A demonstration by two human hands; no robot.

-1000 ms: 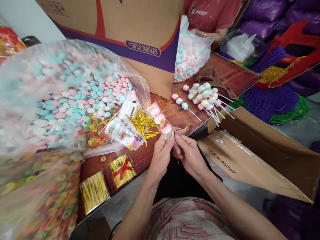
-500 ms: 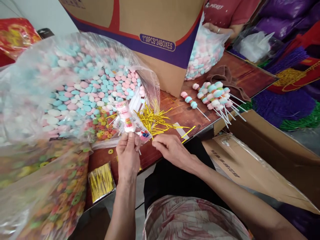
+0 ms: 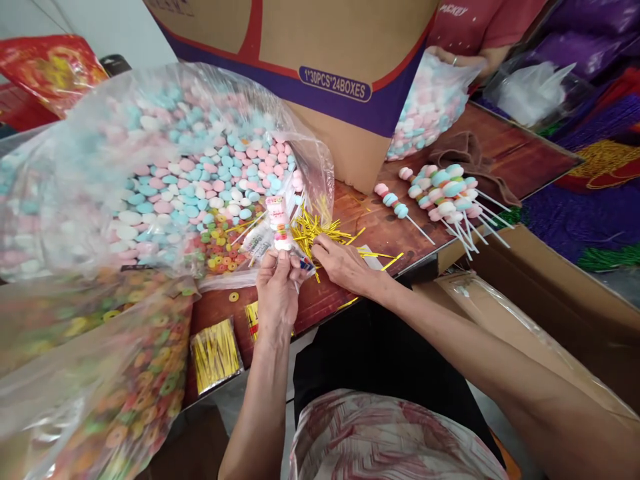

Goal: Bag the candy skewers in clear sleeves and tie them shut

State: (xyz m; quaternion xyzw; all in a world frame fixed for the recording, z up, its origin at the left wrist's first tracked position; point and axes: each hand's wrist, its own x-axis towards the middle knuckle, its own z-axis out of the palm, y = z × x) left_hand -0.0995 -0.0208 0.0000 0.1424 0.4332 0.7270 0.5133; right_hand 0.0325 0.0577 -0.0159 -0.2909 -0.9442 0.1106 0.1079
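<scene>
My left hand [image 3: 278,283] is closed around the lower end of a marshmallow skewer [image 3: 279,217] in a clear printed wrapper, held upright over the table's edge. The wrapped candy stack is pink and white with fruit-coloured bands. To its right, my right hand [image 3: 343,263] is at the heap of gold twist ties [image 3: 313,230], thumb and fingers pinched together on a tie; the fingertips are partly hidden. Behind the skewer is a large clear bag of pink, blue and white marshmallows [image 3: 173,190], with ring gummies [image 3: 223,247] at its near edge.
Finished marshmallow skewers [image 3: 445,190] lie at right beside a brown cloth [image 3: 467,153]. A big carton [image 3: 340,40] stands behind; an open carton [image 3: 545,333] is below right. Packed twist ties [image 3: 217,355] and a bag of ring gummies [image 3: 125,393] are at left. Another person holds a marshmallow bag [image 3: 430,100].
My right hand has moved from beside the wrapper's lower end up onto the twist-tie heap. My left hand still holds the wrapped skewer. The whole view has shifted slightly.
</scene>
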